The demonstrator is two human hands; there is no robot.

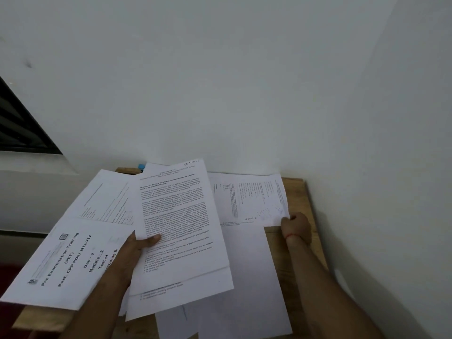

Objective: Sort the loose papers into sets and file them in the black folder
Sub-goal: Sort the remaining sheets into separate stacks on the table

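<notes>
Both hands are busy: my left hand [137,250] grips a fan [176,216] of printed pages, thumb on top, and my right hand [294,227] pinches the corner of a sheet [247,199] lying on the table [296,189]. More papers [247,277] lie loose between my arms. Sorting seems under way, filing not begun; no folder in view

The left grip [137,250] holds a fan of printed papers [176,216] above the wooden worktop [296,192], thumb pressed on the top page. The right grip [294,227] pinches the corner of a sheet [247,199] lying flat there, next to blank sheets [247,277].
</notes>
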